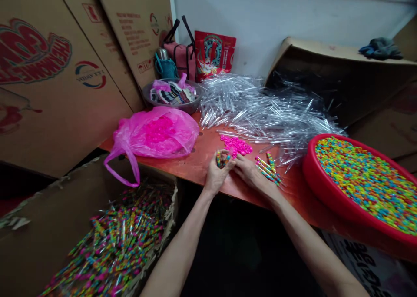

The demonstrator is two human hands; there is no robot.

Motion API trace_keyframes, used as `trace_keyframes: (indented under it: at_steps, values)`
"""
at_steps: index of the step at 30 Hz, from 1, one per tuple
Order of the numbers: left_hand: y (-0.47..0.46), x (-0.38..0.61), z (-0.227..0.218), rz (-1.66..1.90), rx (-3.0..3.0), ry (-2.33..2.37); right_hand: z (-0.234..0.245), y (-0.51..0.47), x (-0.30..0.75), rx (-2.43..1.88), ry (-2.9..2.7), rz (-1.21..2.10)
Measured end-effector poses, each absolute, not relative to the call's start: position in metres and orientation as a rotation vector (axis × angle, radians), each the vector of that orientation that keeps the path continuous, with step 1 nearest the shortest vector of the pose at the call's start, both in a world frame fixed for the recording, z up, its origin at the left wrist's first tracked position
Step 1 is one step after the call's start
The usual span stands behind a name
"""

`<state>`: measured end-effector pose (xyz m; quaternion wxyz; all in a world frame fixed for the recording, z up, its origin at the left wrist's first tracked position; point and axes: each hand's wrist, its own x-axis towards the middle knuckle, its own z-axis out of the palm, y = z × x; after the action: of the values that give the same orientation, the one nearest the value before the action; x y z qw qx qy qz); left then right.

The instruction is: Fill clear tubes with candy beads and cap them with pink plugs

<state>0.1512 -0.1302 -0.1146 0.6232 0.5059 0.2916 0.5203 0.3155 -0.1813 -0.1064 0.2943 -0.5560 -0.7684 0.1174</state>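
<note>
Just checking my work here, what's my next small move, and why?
Probably drop the bead-filled tube from your left hand into the cardboard box on your left: it already holds many similar beaded tubes, and that hand is the one nearer it.

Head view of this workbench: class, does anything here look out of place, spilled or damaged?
The clear plastic tubes lie in a loose, spilled-looking heap across the orange table, and the cardboard box holding the bead-filled tubes has a torn, ragged rim.
</note>
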Motion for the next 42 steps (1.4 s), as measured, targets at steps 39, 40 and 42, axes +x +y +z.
trace_keyframes:
  at_steps: [39,40,42]
  values:
    - [-0.134,0.148,-0.114,1.055,1.055,0.667,-0.07,-0.172,0.356,-1.522,-1.428,0.412]
    - [-0.135,0.147,-0.113,1.055,1.071,0.671,-0.066,-0.174,0.369,-1.584,-1.521,0.336]
    - [-0.135,0.146,-0.111,1.055,1.096,0.643,-0.064,-0.176,0.38,-1.664,-1.665,0.15]
